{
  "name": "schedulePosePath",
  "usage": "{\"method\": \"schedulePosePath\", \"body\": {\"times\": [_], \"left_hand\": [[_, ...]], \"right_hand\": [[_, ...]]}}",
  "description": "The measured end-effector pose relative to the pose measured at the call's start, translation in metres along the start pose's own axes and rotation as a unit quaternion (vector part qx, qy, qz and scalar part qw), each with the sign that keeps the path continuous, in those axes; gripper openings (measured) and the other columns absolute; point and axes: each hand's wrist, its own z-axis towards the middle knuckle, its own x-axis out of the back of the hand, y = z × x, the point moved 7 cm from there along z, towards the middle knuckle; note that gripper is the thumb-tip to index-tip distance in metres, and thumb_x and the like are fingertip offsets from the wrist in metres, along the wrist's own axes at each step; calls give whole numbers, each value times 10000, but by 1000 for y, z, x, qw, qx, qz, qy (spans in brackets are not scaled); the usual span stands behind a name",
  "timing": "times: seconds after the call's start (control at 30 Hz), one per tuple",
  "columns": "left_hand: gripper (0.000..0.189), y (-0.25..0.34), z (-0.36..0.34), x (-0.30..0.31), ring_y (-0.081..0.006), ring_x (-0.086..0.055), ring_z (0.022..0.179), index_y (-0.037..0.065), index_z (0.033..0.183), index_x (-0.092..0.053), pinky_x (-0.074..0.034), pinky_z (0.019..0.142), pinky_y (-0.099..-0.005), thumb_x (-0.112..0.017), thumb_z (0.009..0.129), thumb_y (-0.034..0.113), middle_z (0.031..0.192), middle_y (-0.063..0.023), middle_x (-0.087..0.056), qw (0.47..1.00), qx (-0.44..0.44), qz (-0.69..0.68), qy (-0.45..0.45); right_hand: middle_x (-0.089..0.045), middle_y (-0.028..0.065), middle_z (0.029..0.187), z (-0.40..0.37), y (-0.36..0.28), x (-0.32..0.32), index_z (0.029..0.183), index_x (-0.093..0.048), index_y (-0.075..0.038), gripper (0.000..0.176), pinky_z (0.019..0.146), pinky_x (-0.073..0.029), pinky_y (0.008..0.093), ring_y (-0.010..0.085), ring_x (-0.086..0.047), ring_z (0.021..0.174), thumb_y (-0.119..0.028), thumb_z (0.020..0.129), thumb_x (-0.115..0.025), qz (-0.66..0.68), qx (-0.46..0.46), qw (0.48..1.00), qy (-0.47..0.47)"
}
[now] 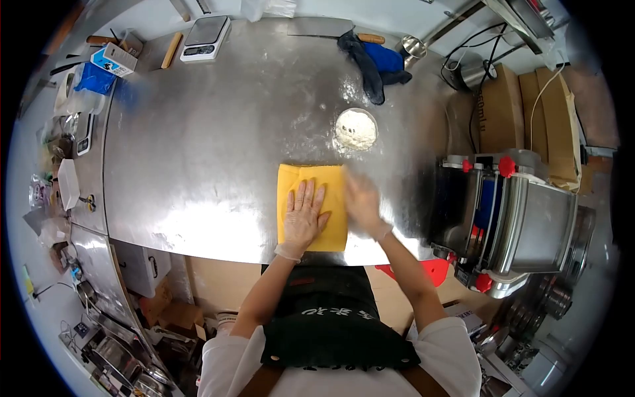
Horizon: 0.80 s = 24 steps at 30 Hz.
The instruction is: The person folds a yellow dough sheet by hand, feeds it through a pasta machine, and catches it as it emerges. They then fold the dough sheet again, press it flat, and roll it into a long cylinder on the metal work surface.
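A yellow sheet of dough (334,182) lies flat on the steel table (211,152) near its front edge. My left hand (303,215), in a thin clear glove, presses flat on the sheet with fingers spread. On the sheet's right edge rests my right hand (362,200), also gloved and blurred by motion, with fingers extended. Neither hand grips anything. A small bowl of white flour (356,128) sits just beyond the sheet.
A dough sheeter machine with red knobs (509,218) stands at the right. A blue-black cloth (374,66), a metal cup (413,46), a cleaver (324,28) and a scale (206,38) sit at the far edge. Clutter lines the left counter (73,132).
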Motion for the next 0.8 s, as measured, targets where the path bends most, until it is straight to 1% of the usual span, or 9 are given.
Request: {"method": "schedulePosePath", "body": {"times": [0.03, 0.1, 0.27, 0.37, 0.43, 0.5, 0.67, 0.77, 0.8], "left_hand": [[773, 0, 0, 0, -322, -168, 1573, 165, 1631, -263, -129, 1262, -516, -554, 985, 476, 1692, -134, -219, 1000, 3, 3, -8], [771, -1, 1, 2, -306, -177, 1570, 179, 1635, -256, -134, 1261, -515, -534, 988, 495, 1692, -113, -229, 1000, 11, 11, -20], [743, -1, -1, 4, -321, -187, 1567, 159, 1634, -249, -144, 1259, -522, -534, 1004, 428, 1693, -125, -225, 1000, 7, 2, -16], [717, -23, -10, 5, -367, -219, 1551, 100, 1627, -241, -175, 1246, -550, -539, 1014, 322, 1679, -167, -241, 974, 37, -214, 60], [698, -39, -18, 14, -400, -239, 1538, 54, 1616, -244, -194, 1236, -570, -538, 1015, 253, 1662, -200, -263, 944, 85, -291, 129], [675, -54, -21, 40, -430, -257, 1523, 9, 1601, -254, -211, 1226, -588, -532, 1013, 192, 1638, -235, -296, 939, 145, -248, 190], [927, 20, -5, -1, -377, -233, 1543, 7, 1582, -285, -164, 1257, -520, -684, 872, 450, 1627, -217, -318, 994, -92, -61, -1], [886, 15, -67, -9, -400, -241, 1535, 1, 1578, -291, -188, 1248, -528, -672, 893, 415, 1612, -241, -328, 984, -98, -128, -72], [861, -6, -88, -9, -414, -244, 1530, -1, 1579, -288, -195, 1243, -535, -663, 909, 389, 1611, -251, -323, 990, -38, -129, -44]], "right_hand": [[-701, 179, 1113, 33, 10, 19, 1253, -648, -61, 372, 876, -536, 480, 361, -656, 1028, -190, 904, -665, -27, -14, 998, 49], [-680, 175, 1148, 93, 25, 33, 1212, -683, -72, 359, 859, -540, 455, 380, -640, 1048, -83, 854, -700, -18, 34, 997, 65], [-724, 152, 971, 145, 61, -18, 979, -720, -33, 162, 803, -562, 456, 372, -698, 884, -80, 824, -720, -176, -57, 973, -140], [-753, 143, 955, 130, 44, 8, 983, -751, -75, 152, 798, -562, 441, 344, -723, 899, -162, 868, -704, 10, -80, 995, -52], [-750, 152, 1051, 90, 34, -9, 1105, -753, -75, 241, 857, -552, 400, 316, -718, 974, -165, 887, -705, 201, -114, 962, -145], [-741, 159, 1125, 48, -10, -17, 1211, -735, -87, 312, 946, -525, 371, 289, -701, 1063, -158, 911, -689, 221, -85, 949, -209], [-476, 241, 1506, 18, -9, -29, 1459, -507, 11, 514, 1164, -366, 445, 408, -441, 1402, -133, 970, -573, 42, 44, 995, -85], [-259, 271, 1632, -52, -21, -60, 1481, -441, 51, 570, 1227, -221, 570, 481, -239, 1504, -209, 985, -543, -86, 127, 981, -122], [-332, 259, 1598, -80, -35, -74, 1471, -459, 42, 606, 1228, -211, 585, 456, -266, 1503, -287, 975, -574, -135, 162, 965, -157]]}}
